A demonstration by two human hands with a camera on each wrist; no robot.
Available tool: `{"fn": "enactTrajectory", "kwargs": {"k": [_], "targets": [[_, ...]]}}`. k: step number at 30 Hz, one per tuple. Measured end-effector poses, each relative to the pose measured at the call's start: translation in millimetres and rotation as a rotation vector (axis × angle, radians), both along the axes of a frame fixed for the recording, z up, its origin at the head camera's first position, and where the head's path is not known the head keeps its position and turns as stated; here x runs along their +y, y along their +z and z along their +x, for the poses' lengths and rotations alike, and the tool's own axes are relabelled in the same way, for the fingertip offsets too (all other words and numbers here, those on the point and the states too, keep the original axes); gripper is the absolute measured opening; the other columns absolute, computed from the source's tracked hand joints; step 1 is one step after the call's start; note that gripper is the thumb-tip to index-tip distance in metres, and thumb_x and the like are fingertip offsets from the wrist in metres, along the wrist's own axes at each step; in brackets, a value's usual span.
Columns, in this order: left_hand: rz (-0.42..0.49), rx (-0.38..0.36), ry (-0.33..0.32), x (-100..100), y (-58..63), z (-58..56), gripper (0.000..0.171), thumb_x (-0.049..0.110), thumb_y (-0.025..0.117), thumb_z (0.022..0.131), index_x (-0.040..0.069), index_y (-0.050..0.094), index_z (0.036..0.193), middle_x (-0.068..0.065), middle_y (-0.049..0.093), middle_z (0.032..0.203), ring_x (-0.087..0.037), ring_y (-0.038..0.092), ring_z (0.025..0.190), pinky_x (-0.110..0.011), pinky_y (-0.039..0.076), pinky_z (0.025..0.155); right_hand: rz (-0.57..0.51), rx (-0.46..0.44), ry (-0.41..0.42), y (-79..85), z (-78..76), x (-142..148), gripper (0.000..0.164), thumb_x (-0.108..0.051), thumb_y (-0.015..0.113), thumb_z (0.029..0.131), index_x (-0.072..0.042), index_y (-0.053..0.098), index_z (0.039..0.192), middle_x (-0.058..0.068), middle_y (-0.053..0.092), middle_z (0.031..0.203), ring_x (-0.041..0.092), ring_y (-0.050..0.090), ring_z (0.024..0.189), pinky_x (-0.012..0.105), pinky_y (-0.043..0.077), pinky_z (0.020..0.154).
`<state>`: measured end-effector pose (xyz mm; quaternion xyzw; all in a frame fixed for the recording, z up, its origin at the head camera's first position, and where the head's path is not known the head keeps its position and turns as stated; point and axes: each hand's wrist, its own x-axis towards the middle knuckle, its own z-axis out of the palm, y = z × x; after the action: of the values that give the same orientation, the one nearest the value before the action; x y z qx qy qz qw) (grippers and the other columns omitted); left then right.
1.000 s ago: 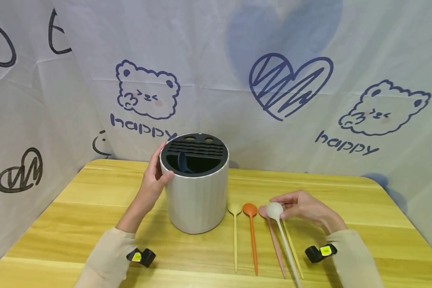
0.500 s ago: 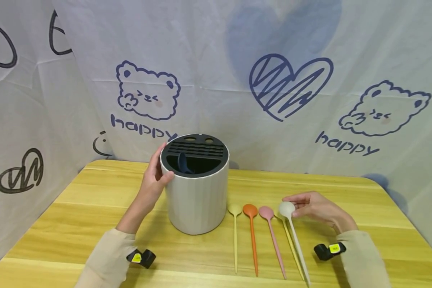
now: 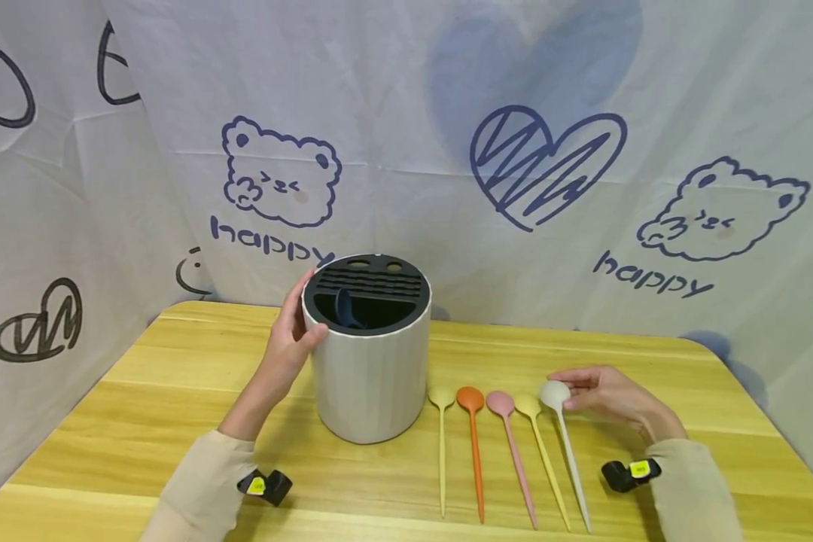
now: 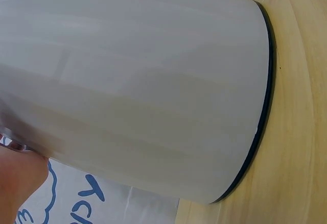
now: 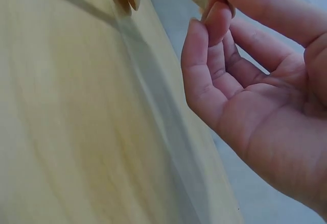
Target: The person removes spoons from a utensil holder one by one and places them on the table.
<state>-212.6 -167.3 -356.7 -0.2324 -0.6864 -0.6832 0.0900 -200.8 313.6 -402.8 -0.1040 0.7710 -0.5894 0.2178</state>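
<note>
My left hand [image 3: 295,331] grips the side of a white ribbed utensil holder [image 3: 371,388], thumb at the front of its rim and fingers behind. The holder's black top has slots, two round holes and a wide opening, where a dark blue utensil [image 3: 344,307] leans. In the left wrist view, the holder's wall [image 4: 148,86] covers most of the frame. My right hand [image 3: 613,399] pinches the bowl edge of a white long-handled spoon [image 3: 555,394] at the right end of a row. Curled fingers [image 5: 196,76] show in the right wrist view.
Left of the white spoon lie a yellow spoon [image 3: 528,406], a pink spoon [image 3: 500,403], an orange spoon [image 3: 470,399] and a pale yellow spoon [image 3: 441,397], roughly parallel. Behind the wooden table [image 3: 684,391] hangs a printed white cloth [image 3: 406,203].
My right hand has carried the white spoon rightward, from over the pink and yellow spoons to beside the yellow one, uncovering both. My left hand and the holder stay in place.
</note>
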Motion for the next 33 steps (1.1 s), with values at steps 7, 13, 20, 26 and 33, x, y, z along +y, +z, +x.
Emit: {"fn": "enactTrajectory", "kwargs": {"k": [7,13,20,26,33], "targets": [[0.003,0.006,-0.002,-0.4,-0.7,-1.2,0.075,0.028,0.057,0.093,0.012,0.018,0.155,-0.006,0.020,0.157,-0.025,0.024,0.141,-0.024,0.030,0.109,0.103,0.025,-0.010,-1.9,-0.2,-1.9,0.060,-0.002,0.073,0.082,0.020,0.045,0.130,0.022,0.063,0.116,0.016,0.063,0.097,0.029,0.054,0.084],[0.008,0.004,-0.005,0.2,-1.3,-0.8,0.075,0.026,0.057,0.093,0.012,0.017,0.155,-0.006,0.020,0.157,-0.026,0.024,0.141,-0.022,0.031,0.108,0.216,0.044,-0.026,-2.7,0.6,-6.2,0.058,-0.007,0.074,0.083,0.017,0.049,0.129,0.019,0.064,0.113,0.018,0.061,0.096,0.028,0.053,0.082],[-0.005,0.001,0.008,0.1,-1.0,-0.7,0.075,0.025,0.056,0.092,0.012,0.018,0.155,-0.006,0.021,0.157,-0.026,0.025,0.140,-0.027,0.030,0.110,0.288,0.051,-0.070,-4.3,1.9,-7.2,0.053,-0.006,0.073,0.083,0.016,0.053,0.126,0.018,0.065,0.111,0.021,0.062,0.096,0.029,0.053,0.082],[-0.032,-0.007,0.025,-0.3,-0.4,0.0,0.074,0.027,0.055,0.093,0.013,0.017,0.155,-0.005,0.020,0.157,-0.024,0.024,0.140,-0.043,0.024,0.113,0.331,0.075,-0.089,-3.9,3.6,-7.7,0.048,-0.008,0.076,0.082,0.014,0.058,0.121,0.017,0.066,0.109,0.022,0.063,0.095,0.034,0.053,0.084],[-0.024,0.001,0.018,0.6,-1.0,-0.5,0.076,0.032,0.057,0.093,0.013,0.017,0.155,-0.005,0.020,0.157,-0.024,0.024,0.141,-0.039,0.025,0.113,0.326,0.081,-0.062,-0.9,4.6,-6.2,0.047,-0.009,0.076,0.082,0.014,0.059,0.119,0.012,0.067,0.102,0.020,0.061,0.091,0.027,0.051,0.079]]}}
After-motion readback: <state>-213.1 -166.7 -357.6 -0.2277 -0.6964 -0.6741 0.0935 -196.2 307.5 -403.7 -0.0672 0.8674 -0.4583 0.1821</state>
